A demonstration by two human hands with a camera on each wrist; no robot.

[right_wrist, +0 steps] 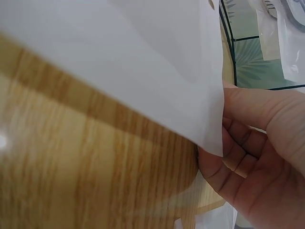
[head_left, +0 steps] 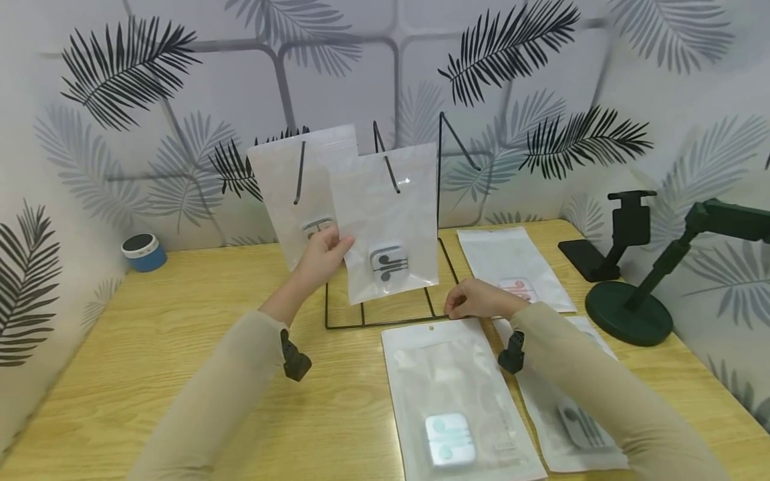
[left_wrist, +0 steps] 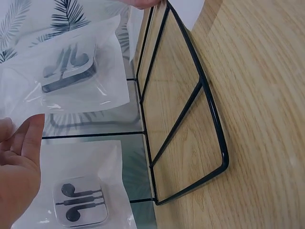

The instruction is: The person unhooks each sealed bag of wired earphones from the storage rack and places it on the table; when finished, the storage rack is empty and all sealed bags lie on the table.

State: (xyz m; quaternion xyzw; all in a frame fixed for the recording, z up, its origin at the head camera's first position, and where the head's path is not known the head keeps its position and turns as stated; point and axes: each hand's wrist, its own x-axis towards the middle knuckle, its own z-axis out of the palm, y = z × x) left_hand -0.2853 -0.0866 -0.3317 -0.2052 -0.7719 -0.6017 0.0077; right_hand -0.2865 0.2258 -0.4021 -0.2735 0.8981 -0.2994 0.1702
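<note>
On the black wire rack (left_wrist: 215, 114): two white, clear-fronted rectangular plastic bags hang from its hooks, each with dark earphones in a square clear case.
Front hanging bag (head_left: 400, 214): long axis near upright, top at the hook, lower end swung slightly right.
Rear hanging bag (head_left: 277, 187): top up, leaning more, lower end toward the right.
Flat bag (head_left: 445, 384): white and clear plastic, mint-green earphones inside, lying on the yellow wood-grain table (head_left: 150, 361) just before the rack; holed top edge toward the rack, long axis running back toward the person.
Left hand (head_left: 321, 257): raised before the rear hanging bag, pinching the front hanging bag's left edge.
Right hand (head_left: 478, 298): low beside the rack's base, fingers curled, pinching the flat bag's upper right corner.
Hands: well apart, beige-sleeved forearms reaching forward.
Writing: tiny print on the flat bag's lower right, unreadable.
</note>
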